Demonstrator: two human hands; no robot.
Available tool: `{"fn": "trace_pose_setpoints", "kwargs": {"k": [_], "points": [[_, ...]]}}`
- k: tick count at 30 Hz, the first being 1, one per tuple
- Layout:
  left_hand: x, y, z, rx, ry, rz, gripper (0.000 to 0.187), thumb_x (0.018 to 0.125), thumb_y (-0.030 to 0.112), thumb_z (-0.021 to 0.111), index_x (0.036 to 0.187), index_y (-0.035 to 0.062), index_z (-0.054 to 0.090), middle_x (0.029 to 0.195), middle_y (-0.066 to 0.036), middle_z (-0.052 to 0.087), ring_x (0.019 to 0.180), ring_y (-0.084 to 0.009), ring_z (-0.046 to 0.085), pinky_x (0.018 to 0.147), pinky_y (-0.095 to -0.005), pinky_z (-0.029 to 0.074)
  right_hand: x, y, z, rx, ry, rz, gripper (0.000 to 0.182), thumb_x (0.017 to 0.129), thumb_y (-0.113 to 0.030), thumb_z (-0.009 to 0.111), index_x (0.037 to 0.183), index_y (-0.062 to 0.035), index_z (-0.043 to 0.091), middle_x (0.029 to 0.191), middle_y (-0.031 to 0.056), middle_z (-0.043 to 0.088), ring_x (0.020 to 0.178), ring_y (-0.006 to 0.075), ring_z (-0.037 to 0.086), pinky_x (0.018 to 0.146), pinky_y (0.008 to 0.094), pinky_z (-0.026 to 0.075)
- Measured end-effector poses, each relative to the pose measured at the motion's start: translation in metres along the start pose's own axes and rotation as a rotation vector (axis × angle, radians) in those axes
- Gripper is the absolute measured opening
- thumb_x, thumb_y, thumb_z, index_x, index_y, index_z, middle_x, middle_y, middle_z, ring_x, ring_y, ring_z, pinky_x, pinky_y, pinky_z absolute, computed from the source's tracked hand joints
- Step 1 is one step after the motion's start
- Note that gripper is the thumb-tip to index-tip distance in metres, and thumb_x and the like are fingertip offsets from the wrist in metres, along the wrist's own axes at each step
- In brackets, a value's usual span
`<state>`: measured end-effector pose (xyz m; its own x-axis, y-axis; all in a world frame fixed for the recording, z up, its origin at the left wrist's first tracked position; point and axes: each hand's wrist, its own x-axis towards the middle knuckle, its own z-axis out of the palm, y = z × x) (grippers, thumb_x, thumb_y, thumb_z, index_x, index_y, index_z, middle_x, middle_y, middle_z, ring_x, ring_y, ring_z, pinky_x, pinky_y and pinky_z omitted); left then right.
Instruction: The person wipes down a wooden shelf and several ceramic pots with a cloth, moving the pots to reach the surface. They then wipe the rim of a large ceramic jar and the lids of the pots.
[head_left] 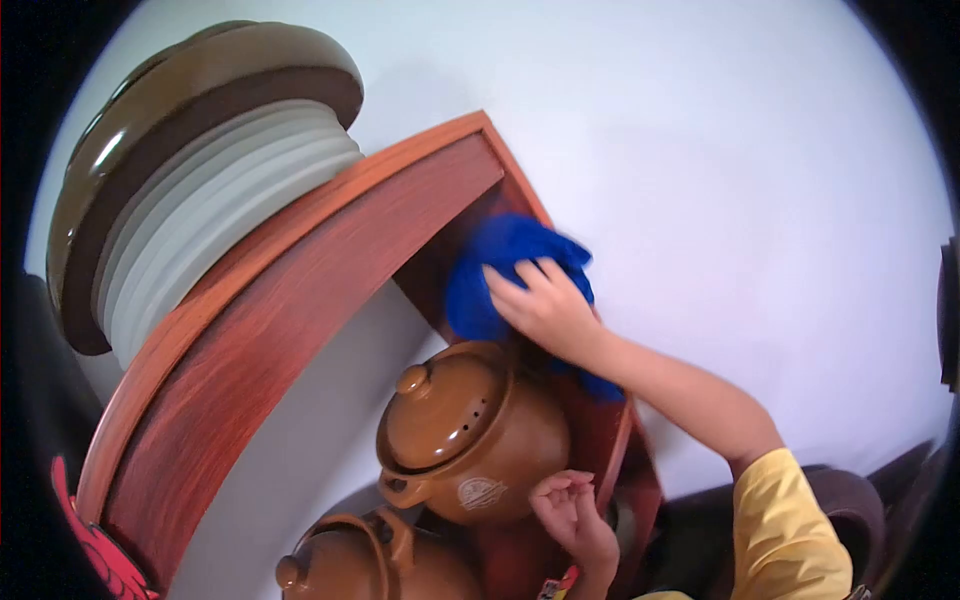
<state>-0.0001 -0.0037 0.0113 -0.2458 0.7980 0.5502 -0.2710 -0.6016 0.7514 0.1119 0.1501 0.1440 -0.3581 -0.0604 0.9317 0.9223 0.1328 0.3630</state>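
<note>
My right hand (pixel 545 305) presses a bunched blue cloth (pixel 480 290) against the inner corner of a reddish wooden shelf (pixel 300 260), its fingers bent over the fabric. Part of the cloth hangs below the wrist. Lower down, my left hand (pixel 575 520) is beside a brown lidded clay pot (pixel 520 430), palm partly showing, fingers loosely curled and apart with nothing between them. Whether its fingertips touch the pot I cannot tell.
A second brown pot (pixel 430 570) sits at the bottom, partly cut off. On top of the shelf stands a large pale ribbed vessel with a brown rim (pixel 230 80). Something red (pixel 95 550) shows at lower left. Behind is a white wall (pixel 740 200).
</note>
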Motion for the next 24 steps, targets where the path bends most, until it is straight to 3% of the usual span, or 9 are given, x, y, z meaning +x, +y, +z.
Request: {"fn": "trace_pose_setpoints", "kwargs": {"k": [4, 7, 9, 10, 11, 14, 17, 20, 24], "points": [[-0.015, 0.008, 0.015, -0.070, -0.047, -0.092, 0.020, 0.075, -0.007, 0.046, 0.090, 0.0051, 0.039, 0.081, -0.009, 0.049, 0.077, -0.0170, 0.049, 0.069, -0.0283, 0.041, -0.035, 0.009, -0.023, 0.172, -0.064, -0.097, 0.020, 0.066, -0.014, 0.057, 0.084, -0.0056, 0.062, 0.114, 0.0056, 0.052, 0.083, 0.0200, 0.048, 0.074, 0.0329, 0.040], [-0.027, 0.017, 0.017, -0.104, -0.100, -0.113, 0.019, 0.074, -0.007, 0.046, 0.090, 0.0034, 0.039, 0.081, -0.010, 0.049, 0.076, -0.0176, 0.049, 0.068, -0.0287, 0.041, -0.032, 0.018, -0.044, 0.324, 0.015, 0.047, 0.019, 0.066, -0.009, 0.060, 0.083, -0.0012, 0.061, 0.113, 0.0078, 0.052, 0.088, 0.0231, 0.050, 0.079, 0.0359, 0.041], [-0.034, 0.017, 0.008, -0.137, -0.201, -0.132, 0.020, 0.082, 0.003, 0.052, 0.096, 0.0059, 0.039, 0.092, -0.009, 0.048, 0.082, -0.0157, 0.049, 0.074, -0.0249, 0.039, -0.024, 0.017, -0.046, 0.456, 0.378, 0.336, 0.039, 0.059, -0.001, 0.065, 0.097, 0.0027, 0.056, 0.116, 0.0155, 0.050, 0.095, 0.0299, 0.050, 0.085, 0.0385, 0.040], [-0.034, 0.019, 0.010, -0.210, -0.216, -0.102, 0.020, 0.080, -0.003, 0.049, 0.095, 0.0056, 0.039, 0.092, -0.009, 0.048, 0.081, -0.0156, 0.049, 0.074, -0.0249, 0.039, -0.013, 0.012, -0.043, 0.691, 0.427, 0.662, 0.061, 0.058, 0.004, 0.061, 0.116, 0.0056, 0.044, 0.118, 0.0221, 0.047, 0.105, 0.0356, 0.047, 0.092, 0.0395, 0.037], [-0.035, 0.024, 0.010, -0.215, -0.210, -0.099, 0.020, 0.080, -0.003, 0.049, 0.095, 0.0056, 0.039, 0.092, -0.009, 0.048, 0.081, -0.0156, 0.049, 0.074, -0.0249, 0.039, 0.002, 0.020, -0.042, 0.825, 0.386, 0.632, 0.070, 0.062, 0.005, 0.057, 0.127, 0.0019, 0.031, 0.118, 0.0217, 0.046, 0.110, 0.0362, 0.045, 0.095, 0.0383, 0.035], [-0.039, 0.039, 0.009, -0.245, -0.216, -0.128, 0.021, 0.079, -0.004, 0.048, 0.095, 0.0052, 0.038, 0.091, -0.009, 0.048, 0.081, -0.0158, 0.049, 0.074, -0.0251, 0.039, 0.063, 0.031, -0.057, 0.662, 0.464, 0.568, 0.067, 0.063, 0.005, 0.054, 0.126, -0.0007, 0.033, 0.117, 0.0197, 0.047, 0.109, 0.0355, 0.046, 0.096, 0.0366, 0.035], [-0.040, 0.047, 0.005, -0.267, -0.224, -0.068, 0.019, 0.079, -0.004, 0.048, 0.094, 0.0048, 0.039, 0.090, -0.009, 0.048, 0.080, -0.0157, 0.049, 0.072, -0.0247, 0.040, 0.086, 0.025, -0.042, 0.795, 0.492, 0.649, 0.063, 0.064, 0.004, 0.053, 0.125, -0.0046, 0.036, 0.114, 0.0178, 0.049, 0.107, 0.0358, 0.048, 0.095, 0.0356, 0.036], [-0.036, 0.054, 0.003, -0.287, -0.187, -0.021, 0.018, 0.079, -0.004, 0.047, 0.093, 0.0045, 0.041, 0.088, -0.009, 0.048, 0.079, -0.0155, 0.049, 0.069, -0.0242, 0.041, 0.101, 0.006, -0.047, 0.816, 0.526, 0.859, 0.054, 0.064, 0.005, 0.050, 0.116, -0.0057, 0.043, 0.109, 0.0172, 0.051, 0.105, 0.0309, 0.050, 0.092, 0.0343, 0.037], [-0.013, 0.070, 0.008, -0.301, -0.012, 0.020, 0.020, 0.073, -0.007, 0.046, 0.090, 0.0020, 0.040, 0.082, -0.010, 0.050, 0.077, -0.0177, 0.050, 0.069, -0.0272, 0.042, 0.116, -0.027, -0.081, 0.946, 0.495, 0.851, 0.052, 0.063, 0.007, 0.049, 0.112, -0.0061, 0.047, 0.104, 0.0165, 0.053, 0.101, 0.0286, 0.052, 0.090, 0.0324, 0.038]]}}
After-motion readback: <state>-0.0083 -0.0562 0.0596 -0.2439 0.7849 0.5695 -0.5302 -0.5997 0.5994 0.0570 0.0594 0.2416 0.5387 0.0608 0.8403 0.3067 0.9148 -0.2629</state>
